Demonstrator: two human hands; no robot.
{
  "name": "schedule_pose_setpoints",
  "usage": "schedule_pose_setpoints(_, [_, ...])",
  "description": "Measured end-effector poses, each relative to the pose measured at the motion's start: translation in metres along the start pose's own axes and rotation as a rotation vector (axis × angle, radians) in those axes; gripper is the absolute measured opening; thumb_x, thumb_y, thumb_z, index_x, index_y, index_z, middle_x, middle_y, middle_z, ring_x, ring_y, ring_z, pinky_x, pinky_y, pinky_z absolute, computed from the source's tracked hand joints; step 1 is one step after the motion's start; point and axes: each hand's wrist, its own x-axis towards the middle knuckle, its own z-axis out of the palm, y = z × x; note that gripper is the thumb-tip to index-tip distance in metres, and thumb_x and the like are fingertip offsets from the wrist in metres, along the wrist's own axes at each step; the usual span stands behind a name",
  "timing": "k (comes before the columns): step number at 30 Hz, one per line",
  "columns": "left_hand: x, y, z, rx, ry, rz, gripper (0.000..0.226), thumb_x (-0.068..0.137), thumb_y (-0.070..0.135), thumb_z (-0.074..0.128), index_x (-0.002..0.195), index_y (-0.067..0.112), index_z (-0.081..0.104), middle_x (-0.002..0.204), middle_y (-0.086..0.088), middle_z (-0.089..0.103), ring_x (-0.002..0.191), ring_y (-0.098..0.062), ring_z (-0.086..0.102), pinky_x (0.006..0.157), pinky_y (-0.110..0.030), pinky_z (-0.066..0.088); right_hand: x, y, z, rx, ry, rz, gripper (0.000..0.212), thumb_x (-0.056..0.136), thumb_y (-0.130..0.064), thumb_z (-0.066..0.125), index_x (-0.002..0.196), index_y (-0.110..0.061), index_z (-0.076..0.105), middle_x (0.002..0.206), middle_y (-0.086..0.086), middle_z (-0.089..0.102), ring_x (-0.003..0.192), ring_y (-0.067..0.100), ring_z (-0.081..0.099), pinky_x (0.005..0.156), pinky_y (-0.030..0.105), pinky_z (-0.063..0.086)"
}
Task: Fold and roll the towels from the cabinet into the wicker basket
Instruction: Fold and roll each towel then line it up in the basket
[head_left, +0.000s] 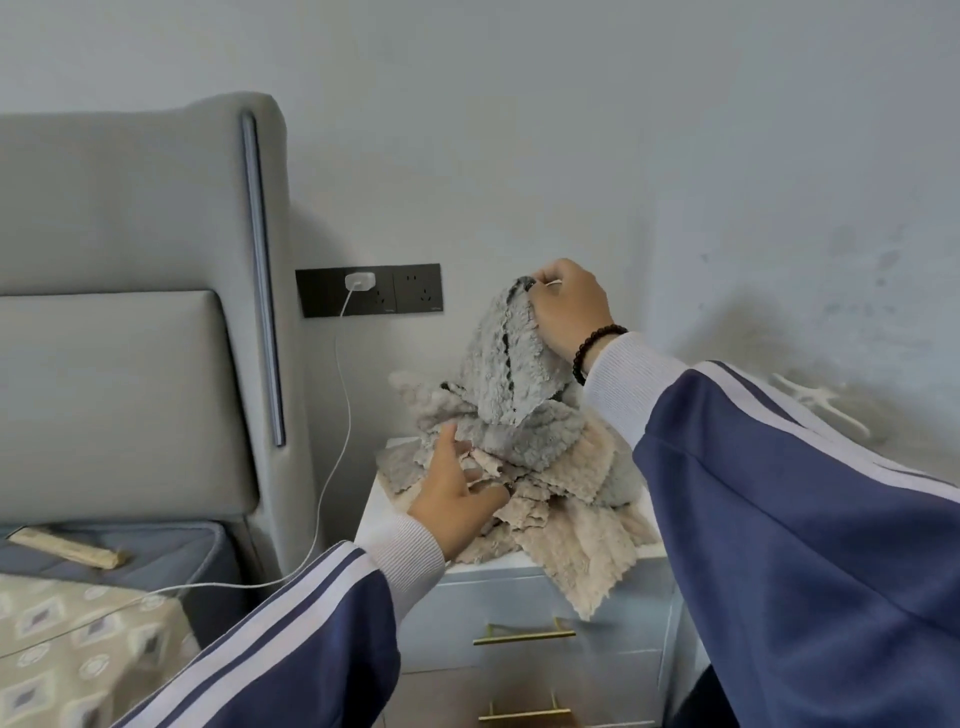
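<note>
Upholstered grey headboard (130, 260) fills left side. White nightstand (519, 613) stands just right of it, gold drawer handles (523, 635) on front. Towel pile (545, 483), beige and grey, covers nightstand top, one beige end hanging over front edge. Right hand (569, 306) pinches corner of grey towel (511, 364), lifted above pile at rear edge. Left hand (457, 493) fingers spread, relaxed, touching pile at left edge. Black wall socket panel (369, 290) behind, white charger (359, 281) plugged in, cable (332, 467) trailing down to bed.

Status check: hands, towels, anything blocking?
Right hand pinching grey towel up by its corner. Left hand open on towel pile atop cabinet. Wicker basket not in view.
</note>
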Motion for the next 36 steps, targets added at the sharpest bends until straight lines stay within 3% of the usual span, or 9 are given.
schedule_pose_setpoints(3, [0.004, 0.002, 0.006, -0.047, 0.021, 0.057, 0.107, 0.079, 0.015, 0.075, 0.150, 0.035, -0.003, 0.153, 0.003, 0.021, 0.135, -0.021, 0.035, 0.106, -0.042, 0.041, -0.008, -0.010, -0.007, -0.025, -0.024, -0.062, 0.008, 0.097, -0.018, 0.046, 0.096, -0.016, 0.054, 0.074, -0.004, 0.054, 0.054, 0.007, 0.046, 0.046, 0.015, 0.035])
schedule_pose_setpoints(7, [0.006, 0.002, 0.011, 0.051, 0.052, 0.137, 0.102, 0.078, 0.030, 0.075, 0.150, 0.035, 0.003, 0.158, 0.006, 0.013, 0.143, -0.015, 0.021, 0.117, -0.043, 0.023, -0.028, -0.015, -0.004, -0.089, -0.222, -0.152, 0.010, 0.096, -0.019, 0.049, 0.092, -0.016, 0.057, 0.058, -0.005, 0.050, 0.040, 0.003, 0.039, 0.039, 0.012, 0.033])
schedule_pose_setpoints(11, [0.005, -0.002, 0.004, 0.188, 0.212, 0.177, 0.070, 0.084, 0.026, 0.069, 0.143, 0.020, 0.031, 0.144, 0.001, 0.034, 0.135, -0.019, 0.034, 0.113, -0.035, 0.029, -0.040, -0.021, -0.010, -0.215, -0.444, -0.265, 0.010, 0.094, -0.021, 0.056, 0.090, -0.015, 0.063, 0.053, -0.007, 0.046, 0.038, 0.001, 0.036, 0.050, 0.016, 0.036])
schedule_pose_setpoints(16, [-0.005, -0.001, -0.005, 0.240, 0.226, 0.271, 0.113, 0.050, 0.054, 0.081, 0.141, 0.029, 0.019, 0.133, 0.012, 0.026, 0.131, -0.013, 0.028, 0.114, -0.032, 0.025, -0.050, -0.035, -0.021, 0.062, -0.665, -0.263, 0.009, 0.093, -0.017, 0.060, 0.086, -0.017, 0.067, 0.077, -0.004, 0.065, 0.071, 0.006, 0.057, 0.074, 0.017, 0.047])
schedule_pose_setpoints(18, [-0.010, 0.004, 0.003, 0.357, 0.163, 0.386, 0.097, 0.058, 0.061, 0.071, 0.140, 0.025, 0.034, 0.137, 0.008, 0.036, 0.131, -0.014, 0.032, 0.113, -0.035, 0.028, -0.055, -0.041, -0.020, 0.175, -0.750, -0.283, 0.011, 0.092, -0.015, 0.060, 0.085, -0.018, 0.066, 0.083, -0.005, 0.067, 0.080, 0.006, 0.060, 0.081, 0.018, 0.048])
schedule_pose_setpoints(22, [-0.020, 0.007, 0.007, -0.024, 0.096, 0.320, 0.039, 0.083, 0.025, 0.071, 0.121, 0.025, 0.061, 0.114, 0.009, 0.067, 0.111, -0.013, 0.061, 0.092, -0.035, 0.052, -0.061, -0.026, -0.014, 0.217, -0.646, -0.257, 0.006, 0.091, -0.016, 0.063, 0.088, -0.014, 0.069, 0.082, -0.001, 0.069, 0.076, 0.006, 0.062, 0.078, 0.019, 0.052])
schedule_pose_setpoints(27, [-0.020, -0.049, -0.028, -0.042, 0.137, 0.177, 0.031, 0.073, 0.021, 0.078, 0.098, 0.032, 0.061, 0.091, 0.021, 0.068, 0.089, -0.001, 0.063, 0.080, -0.026, 0.051, -0.079, 0.047, -0.012, 0.113, -0.452, -0.082, 0.016, 0.085, -0.027, 0.069, 0.090, -0.012, 0.067, 0.045, -0.016, 0.046, 0.038, 0.002, 0.029, 0.041, 0.009, 0.027])
schedule_pose_setpoints(31, [-0.020, -0.089, -0.040, 0.436, -0.123, 0.115, 0.045, 0.067, 0.037, 0.071, 0.110, 0.030, 0.062, 0.106, 0.012, 0.067, 0.099, -0.008, 0.061, 0.084, -0.022, 0.046, -0.114, 0.116, 0.010, -0.231, -0.675, 0.051, 0.056, 0.060, -0.052, 0.077, 0.105, -0.022, 0.062, 0.091, -0.013, 0.061, 0.086, 0.004, 0.053, 0.073, 0.006, 0.036])
schedule_pose_setpoints(36, [0.005, -0.123, -0.031, 0.729, -0.116, 0.145, 0.047, 0.072, -0.001, 0.057, 0.117, 0.013, 0.057, 0.119, -0.007, 0.055, 0.115, -0.025, 0.049, 0.093, -0.024, 0.036, -0.139, 0.187, 0.059, -0.623, -0.605, 0.057, 0.040, 0.086, -0.032, 0.061, 0.124, -0.024, 0.050, 0.122, 0.000, 0.046, 0.114, 0.020, 0.048, 0.088, 0.024, 0.043])
